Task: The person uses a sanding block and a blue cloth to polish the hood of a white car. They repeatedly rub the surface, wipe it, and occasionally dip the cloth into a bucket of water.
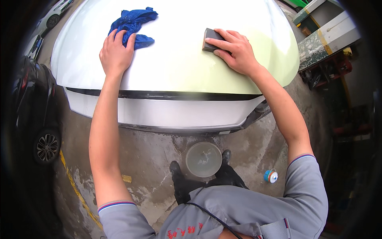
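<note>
A car hood [167,65] spreads before me, white on the left and pale yellow-green towards the right front. My right hand [235,50] grips a dark sanding block [213,40] with a brownish edge, flat against the hood. Over on the left, a crumpled blue cloth [134,22] lies on the white paint. The fingers of my left hand [117,53] curl onto its near edge; the fingertips are partly hidden in the folds.
A round bucket of cloudy water [203,159] stands on the concrete floor [143,149] between my feet. To its right is a small blue-and-orange can [270,176]. A dark car [35,98] is parked at left; a red rack [331,70] stands at right.
</note>
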A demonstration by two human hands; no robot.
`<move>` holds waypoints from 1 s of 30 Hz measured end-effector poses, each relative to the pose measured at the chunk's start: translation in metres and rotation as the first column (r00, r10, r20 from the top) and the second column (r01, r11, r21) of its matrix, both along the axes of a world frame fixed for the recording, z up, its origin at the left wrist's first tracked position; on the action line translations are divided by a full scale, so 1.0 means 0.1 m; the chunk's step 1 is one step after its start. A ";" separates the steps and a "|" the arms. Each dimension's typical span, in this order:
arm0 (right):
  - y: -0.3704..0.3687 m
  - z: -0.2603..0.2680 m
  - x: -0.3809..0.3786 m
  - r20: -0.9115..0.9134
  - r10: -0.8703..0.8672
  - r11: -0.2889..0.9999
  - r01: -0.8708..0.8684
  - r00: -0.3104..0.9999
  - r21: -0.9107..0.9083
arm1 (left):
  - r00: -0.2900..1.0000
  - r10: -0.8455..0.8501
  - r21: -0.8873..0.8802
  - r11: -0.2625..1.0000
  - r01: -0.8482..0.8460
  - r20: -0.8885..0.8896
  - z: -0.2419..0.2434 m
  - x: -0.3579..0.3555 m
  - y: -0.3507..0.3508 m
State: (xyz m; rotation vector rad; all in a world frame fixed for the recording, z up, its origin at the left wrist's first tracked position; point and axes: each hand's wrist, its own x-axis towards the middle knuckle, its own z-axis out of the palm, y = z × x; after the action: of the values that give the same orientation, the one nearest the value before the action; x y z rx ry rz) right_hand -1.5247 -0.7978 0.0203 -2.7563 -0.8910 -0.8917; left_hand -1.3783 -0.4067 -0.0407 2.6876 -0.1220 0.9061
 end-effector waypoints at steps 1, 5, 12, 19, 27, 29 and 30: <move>0.01 0.00 0.05 0.007 0.004 0.999 -0.004 1.000 0.034 | 1.000 -0.018 -0.011 1.000 0.018 -0.003 -0.01 -0.02 0.02; -0.05 -0.08 -0.58 -0.005 0.037 0.998 -0.037 0.999 0.048 | 0.999 -0.031 -0.024 0.999 0.030 -0.036 0.02 -0.03 0.04; 0.06 -0.02 -0.15 -0.035 -0.080 0.996 0.081 0.996 0.024 | 0.888 -0.432 -0.035 0.901 0.432 -0.158 0.22 -0.26 0.09; -0.24 -0.21 -0.72 0.009 -0.017 1.000 0.017 1.000 0.027 | 0.935 -0.347 0.037 0.936 0.351 -0.077 0.44 -0.02 -0.28; -0.55 -0.14 -0.43 -0.066 0.082 0.996 -0.079 0.994 0.046 | 0.984 0.054 0.006 0.999 -0.054 -0.172 0.98 -0.31 -1.91; -0.65 -0.17 -0.62 -0.116 0.106 0.994 -0.104 0.988 0.020 | 0.993 -0.008 -0.095 0.996 -0.003 -0.120 1.29 -0.45 -2.14; -0.65 -0.17 -0.61 -0.077 0.124 0.992 -0.121 0.989 0.038 | 0.992 -0.058 -0.110 0.993 0.046 -0.109 1.45 -0.49 -2.25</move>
State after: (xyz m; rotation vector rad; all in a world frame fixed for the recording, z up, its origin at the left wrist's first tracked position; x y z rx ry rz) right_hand -1.5857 -0.8627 0.0038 -2.6548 -1.0094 -0.7634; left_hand -1.4270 -0.6316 0.1046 2.6153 -0.1148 0.7240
